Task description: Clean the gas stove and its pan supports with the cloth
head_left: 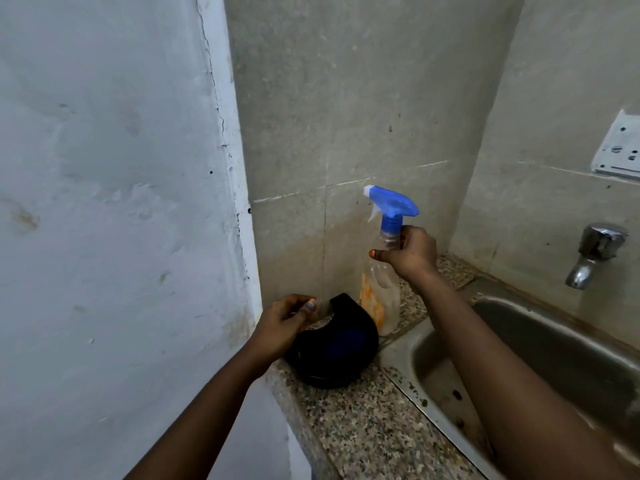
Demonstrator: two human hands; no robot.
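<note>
A spray bottle (382,271) is stood upright on the counter (353,417), in the back corner against the rear wall (346,98). Its neck is gripped by the right hand (410,252). Just left of the bottle and in front of it, a curved object (336,351) is laid on the counter — the 2 are touching or nearly so. The left hand (285,323) is held at that object's left edge, beside the side wall (104,168). To the right, a sink (519,348) is set into the counter; a tap (594,254) is mounted above it on the right wall, and a switch plate (620,147) is fixed higher up.
</note>
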